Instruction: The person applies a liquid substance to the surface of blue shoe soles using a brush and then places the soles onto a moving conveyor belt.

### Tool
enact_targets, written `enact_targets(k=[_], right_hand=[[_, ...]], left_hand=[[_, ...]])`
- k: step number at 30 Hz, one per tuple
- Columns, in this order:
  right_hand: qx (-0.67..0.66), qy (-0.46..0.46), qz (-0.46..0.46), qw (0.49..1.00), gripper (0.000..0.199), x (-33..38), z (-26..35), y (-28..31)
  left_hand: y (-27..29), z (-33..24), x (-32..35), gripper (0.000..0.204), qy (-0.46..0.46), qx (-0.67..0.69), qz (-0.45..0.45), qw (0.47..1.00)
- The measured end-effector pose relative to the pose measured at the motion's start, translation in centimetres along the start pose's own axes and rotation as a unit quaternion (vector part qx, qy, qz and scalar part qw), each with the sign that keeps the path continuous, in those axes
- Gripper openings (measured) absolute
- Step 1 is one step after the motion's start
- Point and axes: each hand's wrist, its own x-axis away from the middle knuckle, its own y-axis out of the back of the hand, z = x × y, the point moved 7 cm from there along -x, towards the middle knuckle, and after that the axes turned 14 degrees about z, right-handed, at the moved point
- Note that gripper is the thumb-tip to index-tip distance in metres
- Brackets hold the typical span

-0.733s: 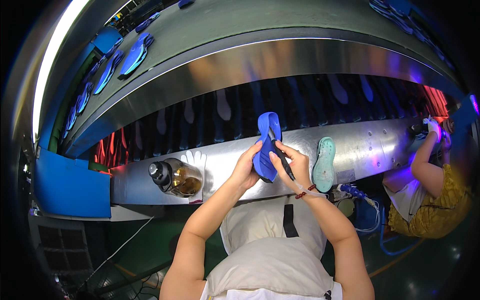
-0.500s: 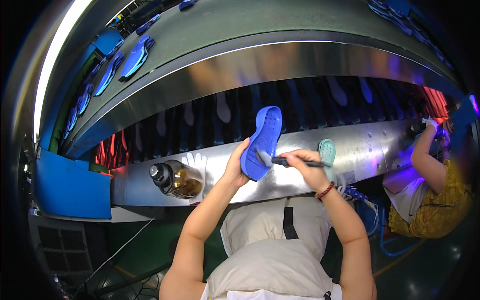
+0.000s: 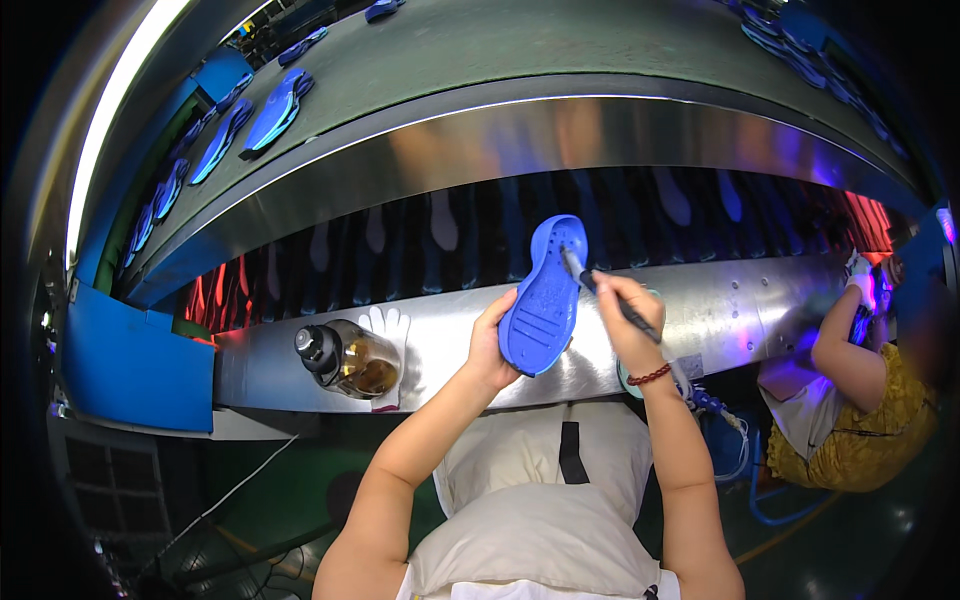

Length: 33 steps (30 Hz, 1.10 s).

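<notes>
My left hand (image 3: pixel 490 350) grips the left edge of a blue shoe sole (image 3: pixel 541 318), held tilted above the metal ledge. The sole has a raised rim, grooves at its lower end and small holes at its upper end. In my right hand (image 3: pixel 627 325) is a brush (image 3: pixel 573 261) with a dark handle, its fingers closed round it. The brush tip touches or hovers just over the holed upper end; I cannot tell which. Behind my right hand and wrist lies a mint-green sole (image 3: pixel 629 383), mostly hidden.
A brown-tinted bottle (image 3: pixel 368 362) and a white glove (image 3: pixel 390 328) rest on the metal ledge (image 3: pixel 270 365) at left. Beyond it hang strips over a dark gap. Blue soles (image 3: pixel 275 115) lie on the green conveyor belt (image 3: pixel 480 60). A co-worker's arm (image 3: pixel 845 340) is at right.
The brush has moved from the lower part of the sole up to its holed end. The blue sole has shifted slightly right and turned more face-up. My right hand now covers more of the mint-green sole.
</notes>
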Motion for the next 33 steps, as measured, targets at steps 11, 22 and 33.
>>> enact_targets(k=[11, 22, 33], right_hand=[[-0.44, -0.121, 0.107, 0.883, 0.021, 2.4, -1.5, -0.4], [-0.359, -0.095, 0.157, 0.915, 0.022, 3.5, -0.6, -2.5], [0.072, 0.247, 0.242, 0.936, 0.013, 3.5, 6.8, -2.0]], left_hand=[[0.4, -1.2, 0.7, 0.05, -0.011, -0.002, 0.002, 1.0], [-0.1, 0.8, 0.1, 0.044, 0.029, 0.078, -0.048, 0.995], [0.7, 1.2, -0.3, 0.039, 0.05, 0.088, -0.011, 0.995]])
